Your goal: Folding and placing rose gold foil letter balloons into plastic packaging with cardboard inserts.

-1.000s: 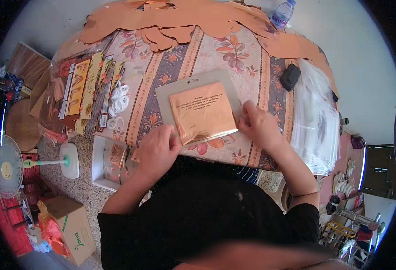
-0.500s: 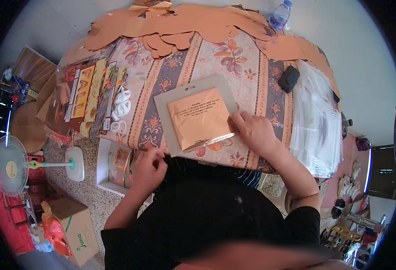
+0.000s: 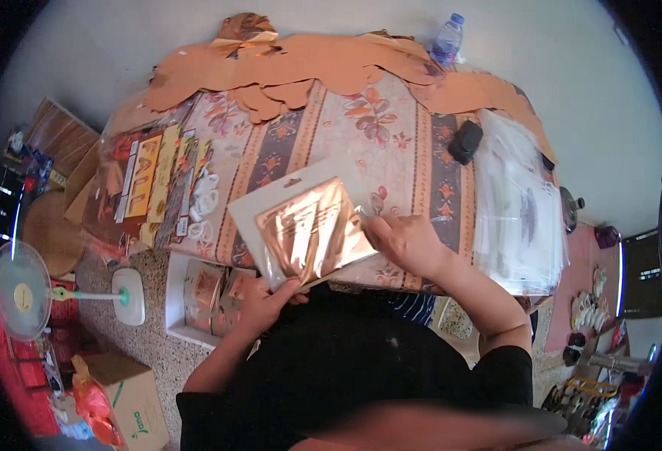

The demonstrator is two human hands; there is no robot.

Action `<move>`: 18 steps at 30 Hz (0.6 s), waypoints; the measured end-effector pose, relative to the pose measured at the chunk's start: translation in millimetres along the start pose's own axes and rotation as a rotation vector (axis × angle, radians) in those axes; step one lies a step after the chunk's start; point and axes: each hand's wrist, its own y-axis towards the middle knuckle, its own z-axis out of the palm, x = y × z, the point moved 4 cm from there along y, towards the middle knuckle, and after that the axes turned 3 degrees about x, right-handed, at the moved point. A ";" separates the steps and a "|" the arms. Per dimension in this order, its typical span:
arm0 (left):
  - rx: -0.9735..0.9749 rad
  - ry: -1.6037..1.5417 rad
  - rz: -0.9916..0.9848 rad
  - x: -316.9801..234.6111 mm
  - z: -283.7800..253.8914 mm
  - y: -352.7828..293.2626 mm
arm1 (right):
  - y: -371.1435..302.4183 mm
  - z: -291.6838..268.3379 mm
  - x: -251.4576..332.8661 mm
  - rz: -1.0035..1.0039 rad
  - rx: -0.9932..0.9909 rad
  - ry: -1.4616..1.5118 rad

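Observation:
A flat packet (image 3: pixel 244 218) lies tilted over the near middle of the table: a pale grey card with a hang hole and a shiny copper-coloured foil square, covered in clear plastic. My left hand (image 3: pixel 266 302) pinches its near corner, thumb on top. At the packet's right edge my right hand (image 3: pixel 410 244) is closed on it, with the fingertips partly hidden. Bright glare runs over the foil and hides most of the print.
Clear plastic bags (image 3: pixel 515 225) are stacked on the right beside a black object (image 3: pixel 466 143). Copper-coloured cut sheets (image 3: pixel 331 64) and a water bottle (image 3: pixel 447 41) line the far edge. White rings (image 3: pixel 205 199) and printed strips lie left. Below stands a white box (image 3: pixel 177 297) with similar packets.
The packet has shifted left and toward me, and its foil now catches glare. My left hand has moved from beside the packet to gripping its near corner; my right hand keeps its edge.

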 end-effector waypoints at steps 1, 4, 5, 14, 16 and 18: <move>-0.023 0.021 0.017 -0.6 -4.3 -1.0 | -0.4 -0.7 -1.3 0.040 -0.046 0.041; -0.081 0.112 0.070 -2.5 -16.0 -2.8 | -0.8 -2.4 -4.7 0.072 -0.102 0.131; -0.088 0.056 0.068 -1.8 -19.2 -3.0 | -0.6 -3.3 -3.6 0.058 -0.103 0.106; -0.200 -0.110 0.065 35.7 -116.3 -24.3 | -1.1 -4.9 -7.1 0.105 -0.100 0.166; -0.027 -0.437 0.121 54.6 -146.3 -32.6 | -0.4 -9.1 -5.4 0.056 -0.116 0.228; -0.046 -0.441 0.024 113.9 -196.1 -58.1 | -0.3 -8.8 -6.6 0.103 -0.105 0.209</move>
